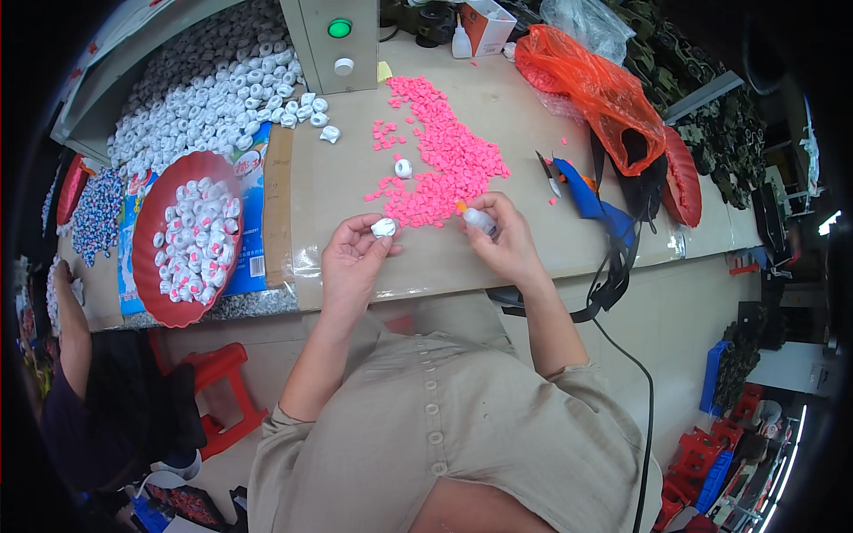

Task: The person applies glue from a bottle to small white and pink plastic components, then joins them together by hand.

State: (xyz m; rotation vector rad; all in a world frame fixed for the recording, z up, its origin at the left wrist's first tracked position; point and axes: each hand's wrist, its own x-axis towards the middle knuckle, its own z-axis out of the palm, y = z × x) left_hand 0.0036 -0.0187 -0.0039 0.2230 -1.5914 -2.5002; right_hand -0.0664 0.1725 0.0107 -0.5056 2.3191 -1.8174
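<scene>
Between the thumb and fingers of my left hand (352, 256) is a small white rounded piece (384, 227). My right hand (505, 238) is closed around a small translucent squeeze bottle (480, 220) with an orange tip, which points toward the white piece. The two hands are apart, above the near edge of the table. Just beyond them spreads a pile of small pink pieces (449, 147). One loose white piece (403, 169) lies at the left side of that pile.
On the left, a red bowl (147, 266) holds white pieces with pink marks. Behind it is a heap of white pieces (240, 98) beside a metal box (333, 53) with a green button. To the right lie small snips (548, 174) and an orange plastic bag (595, 84). A co-worker's arm (74, 329) shows far left.
</scene>
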